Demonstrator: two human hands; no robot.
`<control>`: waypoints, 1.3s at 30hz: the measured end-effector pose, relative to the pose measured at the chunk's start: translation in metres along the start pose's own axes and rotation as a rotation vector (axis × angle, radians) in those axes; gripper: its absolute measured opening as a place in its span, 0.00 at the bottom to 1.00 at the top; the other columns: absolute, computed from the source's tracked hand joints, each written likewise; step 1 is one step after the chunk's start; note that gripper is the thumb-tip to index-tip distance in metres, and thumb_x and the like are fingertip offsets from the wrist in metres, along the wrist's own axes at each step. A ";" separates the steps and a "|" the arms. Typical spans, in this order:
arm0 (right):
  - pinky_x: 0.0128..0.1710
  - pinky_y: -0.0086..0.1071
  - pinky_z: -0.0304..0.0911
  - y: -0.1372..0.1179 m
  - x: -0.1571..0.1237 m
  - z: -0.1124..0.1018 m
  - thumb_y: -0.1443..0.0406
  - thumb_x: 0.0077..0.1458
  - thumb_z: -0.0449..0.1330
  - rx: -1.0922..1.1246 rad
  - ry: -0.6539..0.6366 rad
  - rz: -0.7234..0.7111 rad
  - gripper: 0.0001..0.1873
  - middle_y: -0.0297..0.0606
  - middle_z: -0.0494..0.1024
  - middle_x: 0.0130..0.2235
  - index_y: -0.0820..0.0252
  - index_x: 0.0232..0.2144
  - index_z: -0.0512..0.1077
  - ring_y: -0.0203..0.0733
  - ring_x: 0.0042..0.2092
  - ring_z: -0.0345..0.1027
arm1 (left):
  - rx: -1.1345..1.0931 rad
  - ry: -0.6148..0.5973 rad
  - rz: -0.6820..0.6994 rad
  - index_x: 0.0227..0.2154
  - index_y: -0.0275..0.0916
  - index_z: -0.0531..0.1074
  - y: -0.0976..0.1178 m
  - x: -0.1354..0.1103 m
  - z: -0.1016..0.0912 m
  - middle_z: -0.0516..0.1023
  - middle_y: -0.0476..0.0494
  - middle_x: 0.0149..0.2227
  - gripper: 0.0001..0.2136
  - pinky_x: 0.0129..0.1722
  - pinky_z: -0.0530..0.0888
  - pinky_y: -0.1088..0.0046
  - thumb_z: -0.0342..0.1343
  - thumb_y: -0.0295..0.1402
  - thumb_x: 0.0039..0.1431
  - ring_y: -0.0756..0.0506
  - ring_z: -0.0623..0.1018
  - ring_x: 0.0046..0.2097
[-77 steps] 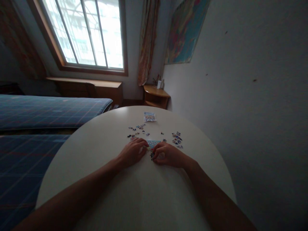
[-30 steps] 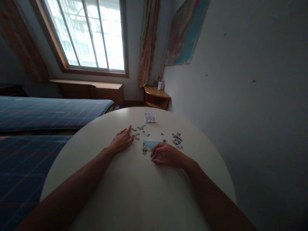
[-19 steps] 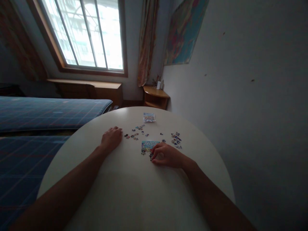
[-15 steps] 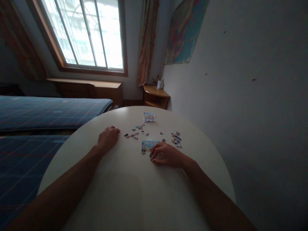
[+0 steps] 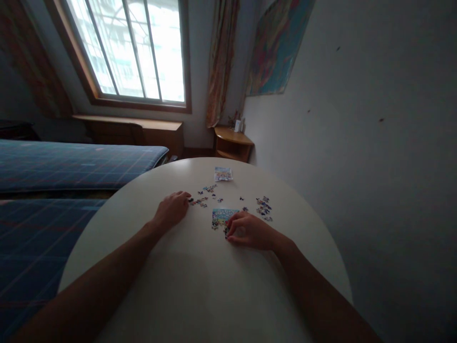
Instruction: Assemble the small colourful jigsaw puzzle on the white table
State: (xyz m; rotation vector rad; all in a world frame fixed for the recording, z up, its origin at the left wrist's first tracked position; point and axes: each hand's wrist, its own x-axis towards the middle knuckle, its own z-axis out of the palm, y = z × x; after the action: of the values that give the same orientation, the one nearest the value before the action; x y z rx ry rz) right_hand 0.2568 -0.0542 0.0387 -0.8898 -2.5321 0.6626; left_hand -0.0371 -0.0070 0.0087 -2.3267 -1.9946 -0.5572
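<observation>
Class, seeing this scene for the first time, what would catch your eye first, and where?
The bright window at upper left stands out first. Next comes the pale round table in the foreground, with the right hand at a partly assembled puzzle and the left hand beside loose pieces.

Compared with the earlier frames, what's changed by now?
The left hand left the puzzle, moved left across the loose pieces, drew back, then returned rightward to their left edge; whether it grips one is unclear. The right hand stayed at the puzzle's right side, and the packet stayed put.
</observation>
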 end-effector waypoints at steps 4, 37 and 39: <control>0.47 0.35 0.66 0.000 0.000 0.000 0.65 0.53 0.67 0.001 0.001 0.008 0.03 0.41 0.79 0.41 0.58 0.31 0.79 0.40 0.43 0.72 | -0.026 0.056 0.126 0.50 0.42 0.76 0.007 0.001 0.012 0.76 0.42 0.55 0.15 0.56 0.69 0.60 0.49 0.34 0.64 0.39 0.74 0.55; 0.48 0.36 0.65 -0.001 -0.001 0.000 0.64 0.52 0.67 -0.005 0.007 -0.001 0.03 0.41 0.79 0.41 0.58 0.31 0.79 0.41 0.44 0.71 | -0.235 -0.115 0.382 0.39 0.42 0.75 0.007 -0.001 0.018 0.76 0.42 0.49 0.07 0.60 0.64 0.59 0.53 0.35 0.63 0.39 0.67 0.60; 0.48 0.36 0.66 -0.002 -0.001 -0.001 0.65 0.52 0.67 -0.008 0.000 0.004 0.03 0.41 0.79 0.41 0.58 0.31 0.79 0.41 0.44 0.72 | -0.227 -0.111 0.391 0.38 0.42 0.75 0.006 -0.002 0.016 0.78 0.42 0.48 0.07 0.59 0.65 0.59 0.54 0.36 0.63 0.38 0.67 0.60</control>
State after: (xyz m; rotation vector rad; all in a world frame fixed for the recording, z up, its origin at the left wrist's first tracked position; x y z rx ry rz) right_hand 0.2565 -0.0559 0.0402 -0.8978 -2.5348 0.6543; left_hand -0.0273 -0.0060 -0.0056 -2.8395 -1.5118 -0.6664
